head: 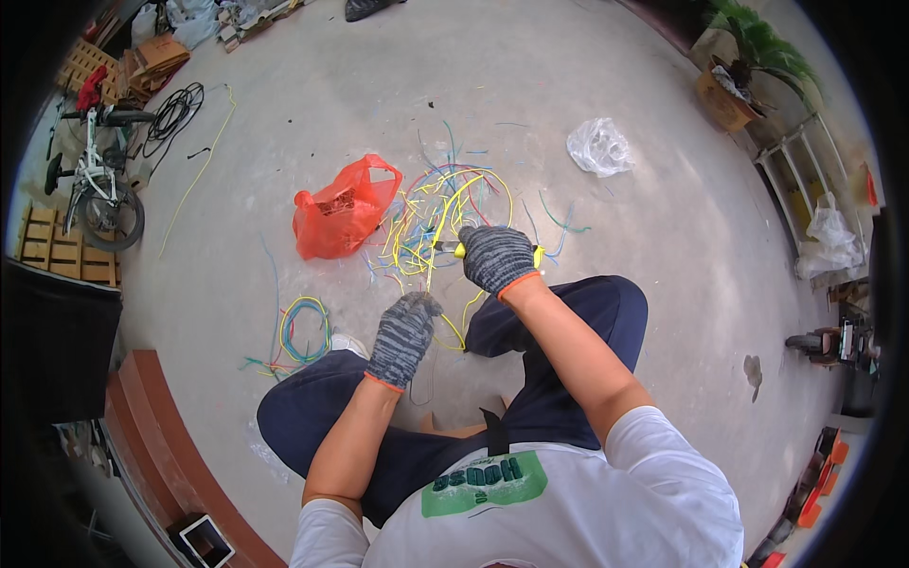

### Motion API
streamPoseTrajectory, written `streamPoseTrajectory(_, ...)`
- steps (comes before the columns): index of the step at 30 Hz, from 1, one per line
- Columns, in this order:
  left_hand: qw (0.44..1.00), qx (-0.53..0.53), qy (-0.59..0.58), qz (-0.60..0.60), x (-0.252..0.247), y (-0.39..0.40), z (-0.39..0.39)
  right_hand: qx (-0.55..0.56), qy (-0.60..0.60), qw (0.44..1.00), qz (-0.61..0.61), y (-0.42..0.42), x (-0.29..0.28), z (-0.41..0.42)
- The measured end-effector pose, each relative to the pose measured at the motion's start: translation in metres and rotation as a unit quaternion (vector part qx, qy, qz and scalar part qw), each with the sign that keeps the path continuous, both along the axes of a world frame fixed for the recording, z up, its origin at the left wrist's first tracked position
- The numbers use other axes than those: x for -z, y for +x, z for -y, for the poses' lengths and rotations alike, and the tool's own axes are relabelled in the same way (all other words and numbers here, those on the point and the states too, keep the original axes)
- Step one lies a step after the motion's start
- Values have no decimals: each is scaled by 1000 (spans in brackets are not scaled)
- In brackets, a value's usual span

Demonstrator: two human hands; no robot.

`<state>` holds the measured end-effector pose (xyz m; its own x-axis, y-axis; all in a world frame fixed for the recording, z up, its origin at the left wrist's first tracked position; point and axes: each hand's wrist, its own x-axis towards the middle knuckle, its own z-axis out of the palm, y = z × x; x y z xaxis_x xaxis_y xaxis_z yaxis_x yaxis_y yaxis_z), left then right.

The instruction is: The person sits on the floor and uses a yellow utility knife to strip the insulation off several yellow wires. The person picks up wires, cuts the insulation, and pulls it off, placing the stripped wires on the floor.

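My left hand (405,334), in a grey knit glove with an orange cuff, grips a yellow insulated wire (430,273). The wire runs up from its fingers and bends over to the right. My gloved right hand (501,259) is shut on a yellow-handled utility knife (460,250). Its dark blade (445,246) points left and meets the wire; whether it cuts into it I cannot tell. Around and beyond the knife lies a tangle of yellow, blue, red and green wire pieces (408,245) on the concrete floor.
A red plastic bag (344,213) sits left of the scraps, a clear plastic bag (600,147) to the right. A coil of coloured wire (305,330) lies by my left knee. Farther off are a bicycle (96,170), a black cable coil (174,117) and a potted plant (728,92).
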<state>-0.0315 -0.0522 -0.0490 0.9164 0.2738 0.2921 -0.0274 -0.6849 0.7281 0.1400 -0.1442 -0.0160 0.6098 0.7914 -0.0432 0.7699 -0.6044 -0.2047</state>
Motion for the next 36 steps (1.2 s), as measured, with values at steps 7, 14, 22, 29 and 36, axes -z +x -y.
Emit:
streamPoseTrajectory(7,993,40,106,28,4,-18,6,145,-81,986,-32,89,5,19)
streamPoseTrajectory(14,996,23,79,28,2,-6,-2,105,257,762,-585,3,-6,7)
streamPoseTrajectory(22,982,10,183,49,-16,-4,-3,36,326,787,-523,-37,35,4)
streamPoseTrajectory(29,986,96,138,10,-7,-23,-2,267,362,666,-595,21,66,22)
streamPoseTrajectory(36,808,87,-558,-168,-36,-27,2,64,576,270,-769,10,14,20)
